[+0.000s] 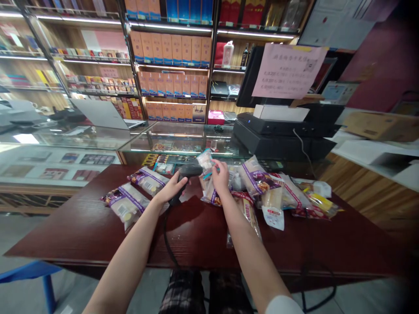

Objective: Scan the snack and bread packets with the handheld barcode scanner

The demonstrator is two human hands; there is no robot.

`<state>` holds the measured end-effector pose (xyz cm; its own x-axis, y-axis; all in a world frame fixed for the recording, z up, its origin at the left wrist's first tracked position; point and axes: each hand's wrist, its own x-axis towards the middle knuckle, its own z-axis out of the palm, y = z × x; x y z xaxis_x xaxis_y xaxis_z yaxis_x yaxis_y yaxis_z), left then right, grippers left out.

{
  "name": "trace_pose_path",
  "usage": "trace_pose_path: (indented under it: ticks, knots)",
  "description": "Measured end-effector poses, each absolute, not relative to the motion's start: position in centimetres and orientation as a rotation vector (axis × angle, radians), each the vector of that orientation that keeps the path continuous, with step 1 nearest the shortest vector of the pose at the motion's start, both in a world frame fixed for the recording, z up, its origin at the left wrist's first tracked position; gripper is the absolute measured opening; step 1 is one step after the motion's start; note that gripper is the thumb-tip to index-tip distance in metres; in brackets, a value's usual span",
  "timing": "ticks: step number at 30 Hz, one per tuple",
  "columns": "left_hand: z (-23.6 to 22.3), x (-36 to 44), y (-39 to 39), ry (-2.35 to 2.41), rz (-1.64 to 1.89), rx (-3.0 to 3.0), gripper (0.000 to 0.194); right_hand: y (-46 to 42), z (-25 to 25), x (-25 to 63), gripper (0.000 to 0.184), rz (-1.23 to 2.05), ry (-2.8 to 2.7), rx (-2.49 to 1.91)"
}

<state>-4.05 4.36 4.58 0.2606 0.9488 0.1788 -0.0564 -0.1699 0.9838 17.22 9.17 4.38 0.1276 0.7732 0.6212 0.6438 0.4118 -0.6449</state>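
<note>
My left hand is wrapped round the grip of a black barcode scanner, whose head points right. A black cable runs from it over the dark red table toward me. My right hand holds up a small clear snack packet just in front of the scanner head. Two purple-striped snack bags lie left of the scanner. A pile of several more wrapped snacks lies to the right of my right hand, some under my forearm.
A black till with a printer and a screen bearing a pink notice stands behind the pile. Glass display counters and a laptop lie beyond the table. Shelves of boxed goods fill the back wall. A blue stool sits lower left.
</note>
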Motion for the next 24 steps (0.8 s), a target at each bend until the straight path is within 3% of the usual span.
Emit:
trace_pose_path:
  ticks: [5,14,21,24]
  knots:
    - [5.2,-4.7,4.4,0.923,1.253,1.329,0.055,8.2,6.5,19.4,0.047,-0.013,-1.609,-1.429]
    - [5.0,-5.2,4.9,0.926,1.302,1.239,0.061,8.2,7.1,23.8,0.032,-0.128,-1.556,-1.866]
    - [4.8,-6.2,5.2,0.992,1.329,1.202,0.063,6.4,10.5,20.7,0.044,-0.100,-2.177,-1.717]
    - [4.6,-6.7,5.5,0.971,1.377,1.176,0.060,6.1,10.0,18.4,0.067,-0.139,-2.378,-1.704]
